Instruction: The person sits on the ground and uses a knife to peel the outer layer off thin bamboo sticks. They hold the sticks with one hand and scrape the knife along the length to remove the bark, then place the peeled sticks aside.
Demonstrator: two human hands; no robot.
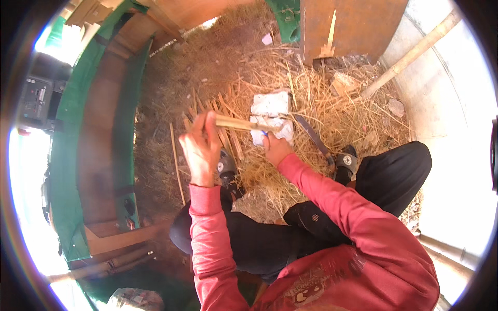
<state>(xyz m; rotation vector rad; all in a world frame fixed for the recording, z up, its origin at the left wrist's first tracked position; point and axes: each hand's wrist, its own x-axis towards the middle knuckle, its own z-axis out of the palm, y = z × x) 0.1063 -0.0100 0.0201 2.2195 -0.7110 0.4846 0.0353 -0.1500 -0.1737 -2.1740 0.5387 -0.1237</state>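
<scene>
My left hand [201, 147] is raised in front of me, its fingers closed round one end of a pale bamboo strip [238, 123]. The strip points rightward, over two white blocks [271, 103] on the ground. At its far end my right hand [278, 149] is closed on a small tool with a blue part [265, 133]; the hand hides most of it, so its kind is unclear. Right of the blocks lies a long dark-bladed knife [313, 136] on the shavings. Several split bamboo strips [234, 142] lie under and beyond my left hand.
Straw-like shavings [327, 111] cover the ground round the blocks. My sandalled feet [226, 167] and bent knees frame the spot. At left runs a green-covered wooden structure [106, 145]. A brown panel [353, 31] stands at the back, and a bamboo pole [412, 54] leans at right.
</scene>
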